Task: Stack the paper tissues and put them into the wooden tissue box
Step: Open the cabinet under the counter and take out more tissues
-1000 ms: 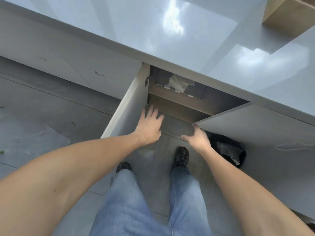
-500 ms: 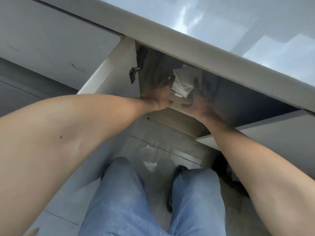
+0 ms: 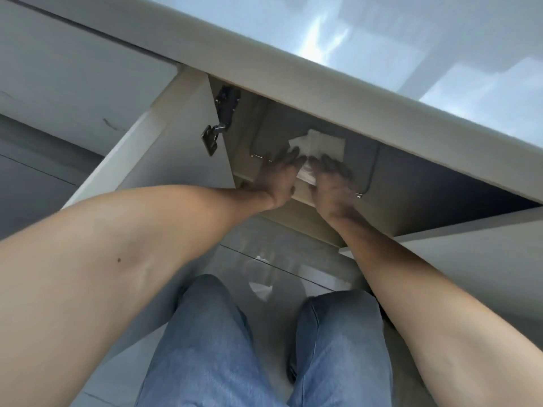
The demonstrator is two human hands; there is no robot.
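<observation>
A small stack of white paper tissues lies inside an open cupboard under the counter, in a shallow tray with a thin wire rim. My left hand and my right hand reach into the cupboard side by side. They press on the near edge of the stack from either side, fingers stretched forward. Both hands are blurred and in shadow. The wooden tissue box is not in view.
The glossy grey counter overhangs the cupboard just above my hands. The left cupboard door stands open with its metal hinge showing. The right door is open too. My jeans-clad legs stand on the grey floor.
My hands have moved from the door edges into the cupboard and closed in on the tissues. My head has dropped lower and nearer the cupboard opening.
</observation>
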